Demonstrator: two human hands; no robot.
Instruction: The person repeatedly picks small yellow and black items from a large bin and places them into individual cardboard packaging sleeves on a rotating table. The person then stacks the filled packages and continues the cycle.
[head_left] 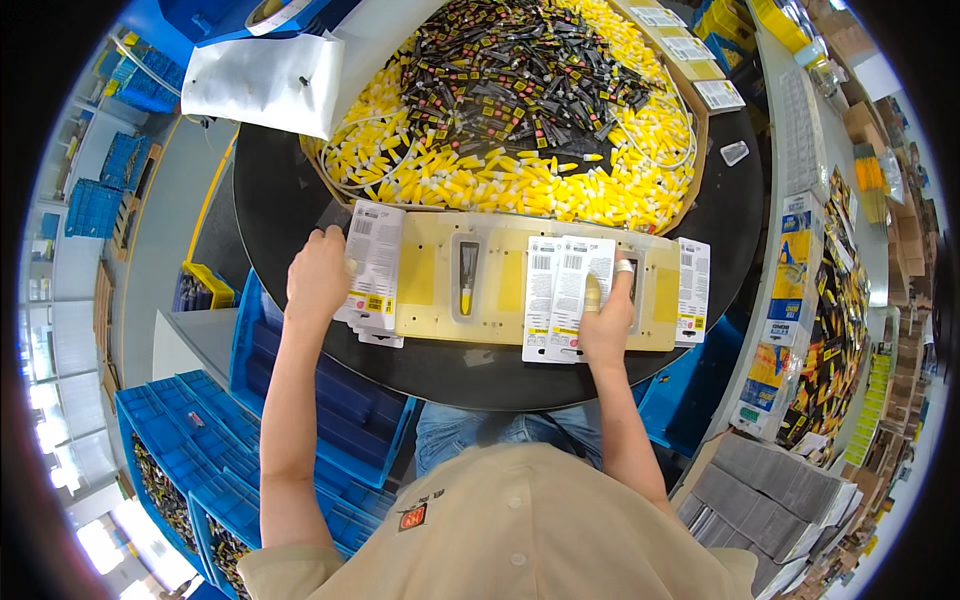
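A long pale-yellow fixture plate [420, 319] lies across the near side of the black round table. In its left-middle slot sits a clear blister [467, 240] holding a small dark tube with a yellow tip. My left hand [320, 272] is closed at the left edge of a few overlapping white printed cards [374, 250] on the plate's left end. My right hand [607, 320], with pale covers on thumb and finger, grips the right edge of a white card [572, 290]. Another white card [538, 300] lies partly under it. My right fingers partly cover another slot.
Behind the plate, a big heap of black tubes [510, 75] and yellow-and-white caps [500, 185] fills a walled area. White cards [693, 290] lie at the plate's right end. Blue bins [180, 420] stand lower left; grey stacks [760, 490] lie lower right.
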